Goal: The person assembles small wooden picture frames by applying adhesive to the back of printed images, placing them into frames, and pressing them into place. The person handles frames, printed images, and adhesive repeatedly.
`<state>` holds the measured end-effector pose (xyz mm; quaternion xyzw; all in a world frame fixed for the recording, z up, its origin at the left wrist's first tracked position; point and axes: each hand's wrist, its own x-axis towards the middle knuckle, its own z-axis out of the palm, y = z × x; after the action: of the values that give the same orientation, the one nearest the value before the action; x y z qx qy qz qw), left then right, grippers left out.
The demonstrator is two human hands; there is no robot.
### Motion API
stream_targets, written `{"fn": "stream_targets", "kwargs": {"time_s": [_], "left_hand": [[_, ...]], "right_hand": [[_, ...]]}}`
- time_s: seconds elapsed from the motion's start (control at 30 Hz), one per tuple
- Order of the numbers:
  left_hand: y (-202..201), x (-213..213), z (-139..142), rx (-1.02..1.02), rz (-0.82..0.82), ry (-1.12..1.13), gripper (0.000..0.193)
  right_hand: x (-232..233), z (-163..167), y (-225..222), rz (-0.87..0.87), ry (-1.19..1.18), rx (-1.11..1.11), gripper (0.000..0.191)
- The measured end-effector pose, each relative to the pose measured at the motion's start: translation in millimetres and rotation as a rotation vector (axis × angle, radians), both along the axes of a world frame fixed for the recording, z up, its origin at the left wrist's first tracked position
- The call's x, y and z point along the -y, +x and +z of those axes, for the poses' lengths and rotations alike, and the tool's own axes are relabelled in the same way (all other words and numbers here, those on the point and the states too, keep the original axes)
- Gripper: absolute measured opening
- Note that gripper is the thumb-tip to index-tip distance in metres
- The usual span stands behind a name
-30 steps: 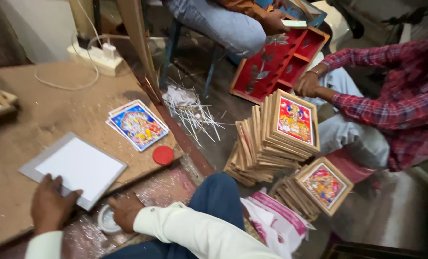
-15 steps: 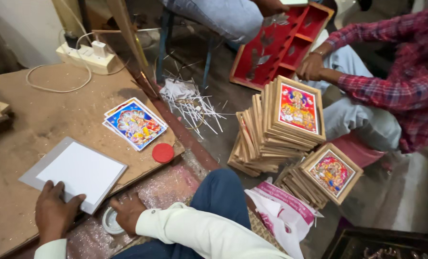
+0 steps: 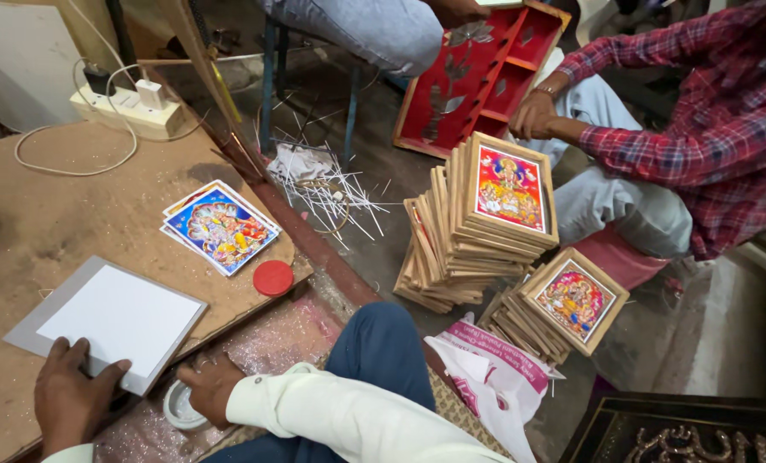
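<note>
The left hand (image 3: 72, 396) presses flat on the near corner of a white-faced grey backing board (image 3: 108, 319) lying on the worktop (image 3: 48, 219), fingers spread, no closed grip. The right hand (image 3: 211, 387), loosely curled, rests just beside a small white tub (image 3: 180, 405) below the board. Loose colour prints (image 3: 221, 226) and a red lid (image 3: 273, 278) lie beyond the board, unframed. Two stacks of finished framed pictures (image 3: 486, 223) stand on the floor, well right of the board.

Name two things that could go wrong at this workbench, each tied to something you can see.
The grey-backed panel overhangs the bench edge under the left hand; it might tip off. The tall stack of framed pictures leans unevenly and may topple toward the smaller stack. The right hand rests by a small white dish.
</note>
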<state>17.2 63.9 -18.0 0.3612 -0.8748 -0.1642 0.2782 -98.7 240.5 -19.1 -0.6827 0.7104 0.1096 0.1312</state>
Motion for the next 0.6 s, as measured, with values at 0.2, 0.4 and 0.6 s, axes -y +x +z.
{"fn": "stream_targets", "kwargs": {"time_s": [0.2, 0.4, 0.6], "left_hand": [[-7, 11, -4, 0.034, -0.035, 0.023, 0.1], [9, 31, -17, -0.146, 0.072, 0.297, 0.09], [29, 32, 14, -0.022, 0.161, 0.38, 0.089]], "right_hand": [[-3, 2, -22, 0.006, -0.171, 0.357, 0.059], [16, 6, -47, -0.242, -0.444, 0.693, 0.035], [114, 22, -60, -0.248, -0.578, 0.846, 0.028]]}}
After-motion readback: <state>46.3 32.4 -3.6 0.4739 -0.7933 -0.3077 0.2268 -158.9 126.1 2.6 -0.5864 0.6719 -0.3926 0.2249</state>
